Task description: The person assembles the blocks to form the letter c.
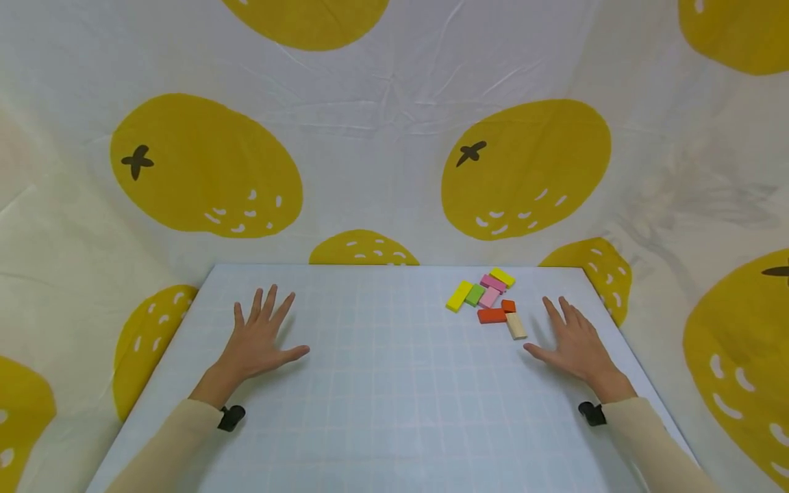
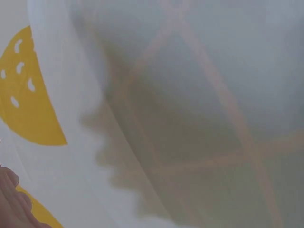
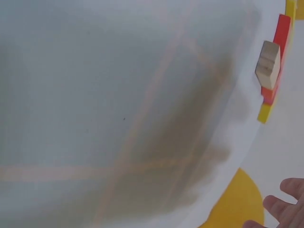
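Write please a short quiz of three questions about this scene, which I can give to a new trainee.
1. True or false: in the head view, the left hand is curled into a fist.

2. In the head view, what is the colour of the block nearest to the right hand?
a) green
b) yellow
c) plain wood

3. Which wrist view shows any of the blocks: left, right or both?

Key:
1. False; its fingers are spread and it holds nothing.
2. c
3. The right wrist view only; none appear in the left one.
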A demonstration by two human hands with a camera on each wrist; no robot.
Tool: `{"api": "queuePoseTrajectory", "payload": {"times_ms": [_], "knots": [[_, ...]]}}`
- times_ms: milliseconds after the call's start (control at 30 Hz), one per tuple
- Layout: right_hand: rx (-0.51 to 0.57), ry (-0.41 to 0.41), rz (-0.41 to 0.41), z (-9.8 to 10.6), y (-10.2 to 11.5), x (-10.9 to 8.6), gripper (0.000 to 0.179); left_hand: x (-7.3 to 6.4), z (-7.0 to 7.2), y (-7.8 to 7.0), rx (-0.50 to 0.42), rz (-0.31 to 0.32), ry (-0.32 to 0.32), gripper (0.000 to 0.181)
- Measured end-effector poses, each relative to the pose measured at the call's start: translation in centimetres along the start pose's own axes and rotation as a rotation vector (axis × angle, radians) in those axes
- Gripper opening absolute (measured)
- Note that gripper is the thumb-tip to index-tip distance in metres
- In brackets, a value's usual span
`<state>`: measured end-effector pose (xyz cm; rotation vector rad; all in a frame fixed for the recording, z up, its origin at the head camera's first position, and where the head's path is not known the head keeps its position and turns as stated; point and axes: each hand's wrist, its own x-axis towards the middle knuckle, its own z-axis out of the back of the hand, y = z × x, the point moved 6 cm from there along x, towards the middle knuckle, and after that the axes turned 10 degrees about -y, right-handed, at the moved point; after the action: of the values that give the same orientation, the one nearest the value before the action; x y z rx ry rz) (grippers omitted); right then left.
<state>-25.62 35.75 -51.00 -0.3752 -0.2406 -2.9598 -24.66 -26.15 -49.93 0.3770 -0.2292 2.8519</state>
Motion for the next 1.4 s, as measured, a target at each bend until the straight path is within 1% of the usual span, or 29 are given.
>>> {"api": "queuePoseTrajectory", "payload": {"times_ms": [167,367,500,633,733,900,1000,1167,1233,1333,1400], "knots": [[0.025,0.0,-0.006,0.0,0.7,0.4,0.116,1.0,-0.6,-1.4,-0.016,-0.015,-0.01,0.115],[0.077,-0.001,-0.013,-0.6,1.5,0.8,0.115,2.7,-1.0,-3.5,-0.05,-0.022,-0.008,0.114],[0.099,0.001,-0.03,-0.8,1.6,0.5,0.115,4.2,-1.6,-5.9,-0.086,-0.05,-0.012,0.112],[0.116,0.013,-0.051,-0.8,1.6,0.1,0.115,5.6,-2.8,-8.5,-0.133,-0.078,-0.013,0.111],[0.131,0.027,-0.043,-1.1,1.9,0.2,0.114,6.2,-3.7,-10.0,-0.151,-0.084,0.011,0.11],[0.164,0.036,-0.028,-1.7,2.3,0.8,0.109,7.1,-5.1,-12.1,-0.173,-0.103,0.058,0.109],[0.189,0.059,-0.037,-2.1,2.3,1.0,0.108,7.6,-5.8,-13.4,-0.189,-0.131,0.075,0.106],[0.213,0.082,-0.066,-2.7,2.2,1.0,0.109,8.6,-7.1,-16.0,-0.195,-0.22,0.093,0.101],[0.221,0.084,-0.072,-2.9,2.2,1.0,0.109,9.0,-7.5,-17.0,-0.202,-0.245,0.112,0.1],[0.234,0.085,-0.08,-3.3,2.2,1.0,0.109,9.8,-8.0,-18.5,-0.227,-0.271,0.131,0.099],[0.24,0.084,-0.091,-3.5,2.1,1.0,0.109,10.4,-8.2,-19.5,-0.263,-0.29,0.141,0.097]]}}
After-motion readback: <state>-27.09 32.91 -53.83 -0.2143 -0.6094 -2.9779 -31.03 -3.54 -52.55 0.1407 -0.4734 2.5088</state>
